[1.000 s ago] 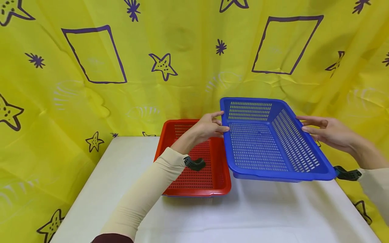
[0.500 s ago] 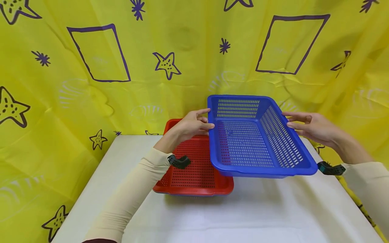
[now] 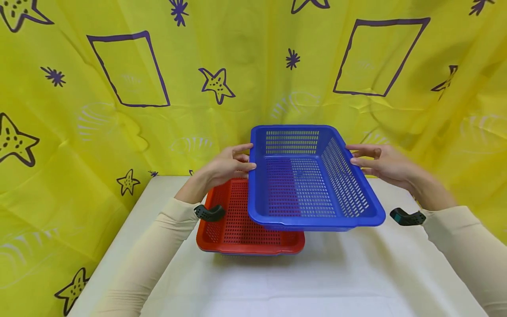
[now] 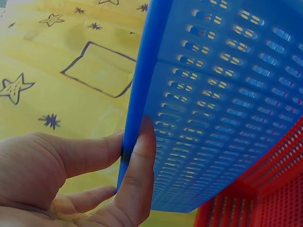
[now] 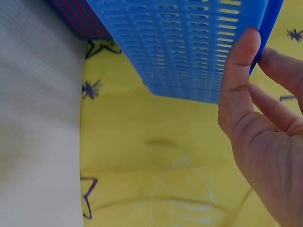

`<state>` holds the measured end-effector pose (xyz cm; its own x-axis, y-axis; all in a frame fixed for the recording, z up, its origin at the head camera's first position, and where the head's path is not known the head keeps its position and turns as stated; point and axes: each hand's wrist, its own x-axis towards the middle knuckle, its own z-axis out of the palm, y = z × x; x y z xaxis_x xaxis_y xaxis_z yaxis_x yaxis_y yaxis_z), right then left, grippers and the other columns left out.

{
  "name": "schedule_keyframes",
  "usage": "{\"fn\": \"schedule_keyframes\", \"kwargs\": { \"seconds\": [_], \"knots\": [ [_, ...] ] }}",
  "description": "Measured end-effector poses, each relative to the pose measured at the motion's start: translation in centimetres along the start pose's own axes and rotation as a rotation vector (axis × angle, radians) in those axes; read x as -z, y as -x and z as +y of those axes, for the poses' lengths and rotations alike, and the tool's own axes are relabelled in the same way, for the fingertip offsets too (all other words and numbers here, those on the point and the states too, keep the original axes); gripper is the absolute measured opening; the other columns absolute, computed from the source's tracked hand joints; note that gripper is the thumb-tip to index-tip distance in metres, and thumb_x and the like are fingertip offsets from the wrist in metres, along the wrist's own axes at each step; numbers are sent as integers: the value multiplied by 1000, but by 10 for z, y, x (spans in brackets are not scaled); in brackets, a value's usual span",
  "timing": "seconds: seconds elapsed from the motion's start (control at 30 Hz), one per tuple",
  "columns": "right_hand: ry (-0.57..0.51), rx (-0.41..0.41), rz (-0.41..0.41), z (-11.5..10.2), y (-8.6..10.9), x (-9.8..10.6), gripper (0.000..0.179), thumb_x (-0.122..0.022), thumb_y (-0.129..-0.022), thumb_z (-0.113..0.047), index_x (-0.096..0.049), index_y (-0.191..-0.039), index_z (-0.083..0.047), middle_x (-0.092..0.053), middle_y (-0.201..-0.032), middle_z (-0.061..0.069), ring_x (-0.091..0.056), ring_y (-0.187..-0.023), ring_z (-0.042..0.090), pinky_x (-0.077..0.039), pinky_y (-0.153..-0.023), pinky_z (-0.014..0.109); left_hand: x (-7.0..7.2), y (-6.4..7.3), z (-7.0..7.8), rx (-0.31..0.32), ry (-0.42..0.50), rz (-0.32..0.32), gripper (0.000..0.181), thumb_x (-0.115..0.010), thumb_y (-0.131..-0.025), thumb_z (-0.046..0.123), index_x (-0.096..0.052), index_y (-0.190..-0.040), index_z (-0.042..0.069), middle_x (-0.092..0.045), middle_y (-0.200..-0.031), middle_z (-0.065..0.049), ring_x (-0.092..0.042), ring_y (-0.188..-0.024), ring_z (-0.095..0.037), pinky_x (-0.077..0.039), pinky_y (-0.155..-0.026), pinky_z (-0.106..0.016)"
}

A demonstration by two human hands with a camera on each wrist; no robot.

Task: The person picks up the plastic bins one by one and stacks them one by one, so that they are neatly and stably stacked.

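Both hands hold a blue plastic basket (image 3: 313, 176) with slotted walls and base, raised and tilted above the table. My left hand (image 3: 227, 165) pinches its left rim between thumb and fingers; in the left wrist view the fingers (image 4: 137, 175) press the outer wall under the lip. On the opposite side my right hand (image 3: 386, 165) pinches the right rim, with a fingertip (image 5: 246, 45) against the outer wall. Below and to the left, a red basket (image 3: 237, 220) sits on the table, partly covered by the blue one in the head view. A blue edge shows just under the red rim.
The white table (image 3: 277, 281) extends in front of the baskets and to both sides. Behind it hangs a yellow curtain (image 3: 253, 53) with starfish and frame drawings, also along the left and right. Each wrist wears a dark camera band (image 3: 210, 213).
The blue basket, held by both hands, has moved left until it overlaps much of the red basket. The red basket stays in place on the table.
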<state>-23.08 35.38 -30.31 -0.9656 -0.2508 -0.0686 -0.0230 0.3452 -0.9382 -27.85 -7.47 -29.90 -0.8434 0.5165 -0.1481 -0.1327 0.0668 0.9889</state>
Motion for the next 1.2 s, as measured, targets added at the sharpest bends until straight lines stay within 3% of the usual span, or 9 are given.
{"fn": "schedule_keyframes", "kwargs": {
  "seconds": [0.27, 0.43, 0.57, 0.8, 1.2],
  "knots": [
    [-22, -4, 3, -10, -14, -26, 62, -66, -102, -15, -40, -157, -2, -49, -139, 17, -68, -107, 21, -58, -91, 30, 28, 17, -1, 13, -60, 28, 74, -60, -99, -8, -28, -163, 12, -55, -110, -10, -64, -85, -14, -59, -75, -28],
    [-1, -1, 6, -18, -22, -42, 62, -69, -101, -19, -44, -156, -6, -47, -141, 20, -69, -105, 21, -58, -90, 28, 44, 29, 0, 15, -83, 42, 74, -60, -99, -7, -28, -163, 11, -52, -118, -14, -65, -86, -16, -60, -77, -29],
    [14, 1, 9, -25, -30, -54, 62, -71, -99, -22, -47, -154, -10, -49, -138, 18, -71, -100, 20, -57, -80, 22, 59, 39, 0, 24, -105, 41, 75, -60, -99, -8, -26, -163, 10, -49, -118, -14, -66, -85, -17, -61, -79, -31],
    [-48, 46, -41, -36, -42, -76, 63, -71, -99, -17, -45, -155, -3, -47, -135, 22, -71, -97, 18, -59, -90, 30, 84, 54, 0, 22, -148, 22, 74, -58, -99, -9, -25, -163, 8, -48, -115, -14, -66, -84, -16, -61, -80, -33],
    [-44, 38, -29, -42, -49, -99, 61, -72, -98, -14, -48, -153, -5, -49, -131, 21, -69, -88, 15, -60, -83, 29, 104, 67, -1, 30, -199, 23, 75, -61, -99, -7, -25, -163, 8, -48, -120, -17, -66, -90, -19, -60, -87, -38]
  ]
}}
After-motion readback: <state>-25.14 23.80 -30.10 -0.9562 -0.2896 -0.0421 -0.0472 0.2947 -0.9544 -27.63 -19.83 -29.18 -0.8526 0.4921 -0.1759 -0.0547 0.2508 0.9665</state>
